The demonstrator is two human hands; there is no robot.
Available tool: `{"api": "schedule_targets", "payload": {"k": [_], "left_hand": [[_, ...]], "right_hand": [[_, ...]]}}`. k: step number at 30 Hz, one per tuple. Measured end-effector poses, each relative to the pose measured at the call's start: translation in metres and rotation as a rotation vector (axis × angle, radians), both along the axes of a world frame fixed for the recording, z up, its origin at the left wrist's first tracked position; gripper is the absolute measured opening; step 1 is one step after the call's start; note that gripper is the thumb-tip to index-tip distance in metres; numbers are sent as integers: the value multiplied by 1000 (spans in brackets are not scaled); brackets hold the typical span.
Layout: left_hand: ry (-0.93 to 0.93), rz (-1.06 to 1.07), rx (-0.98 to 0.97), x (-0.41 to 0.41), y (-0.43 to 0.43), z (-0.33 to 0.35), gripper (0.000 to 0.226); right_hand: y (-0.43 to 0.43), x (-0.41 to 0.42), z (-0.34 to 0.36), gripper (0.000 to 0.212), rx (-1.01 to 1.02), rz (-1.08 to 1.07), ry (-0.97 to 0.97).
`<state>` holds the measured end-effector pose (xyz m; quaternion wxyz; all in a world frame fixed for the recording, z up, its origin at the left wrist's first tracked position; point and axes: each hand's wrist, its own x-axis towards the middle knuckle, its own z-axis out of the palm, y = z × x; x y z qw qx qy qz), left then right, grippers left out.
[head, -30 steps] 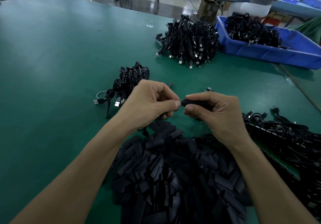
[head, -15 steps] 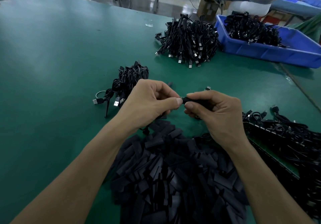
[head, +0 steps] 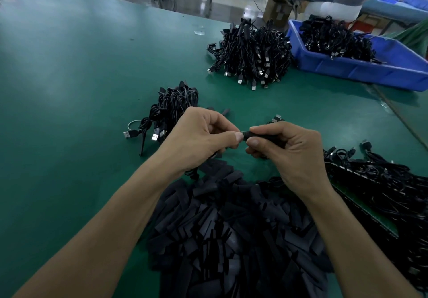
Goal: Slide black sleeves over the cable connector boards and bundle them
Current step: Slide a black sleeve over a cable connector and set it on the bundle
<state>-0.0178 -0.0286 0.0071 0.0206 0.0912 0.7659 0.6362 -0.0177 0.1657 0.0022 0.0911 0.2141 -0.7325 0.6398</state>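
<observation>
blue bin (head: 361,71) at the far right holds tangled black cables (head: 335,38). left hand (head: 199,138) and right hand (head: 294,149) both pinch one black sleeve (head: 259,135) above the sleeve pile (head: 231,228) on the green worktop (head: 69,89); cable bundles (head: 252,50) lie beyond.

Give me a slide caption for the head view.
Left hand and right hand pinch one black sleeve above a heap of sleeves on a green table.
</observation>
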Motion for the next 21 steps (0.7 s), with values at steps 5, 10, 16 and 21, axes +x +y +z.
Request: {"api": "schedule_targets", "payload": {"k": [5,10,16,21], "left_hand": [[-13,-3,15,0,1,-1,11],[-28,-4,15,0,1,-1,11],[-55,7,23,0,0,-1,10],[-69,-16,-13,2,1,0,10]], "right_hand": [[-4,-1,-4,14,-4,-10,-9],[-6,1,-5,6,19,-45,3],[-12,4,-8,4,-6,-68,-10],[-6,4,-6,10,-4,-38,-19]]}}
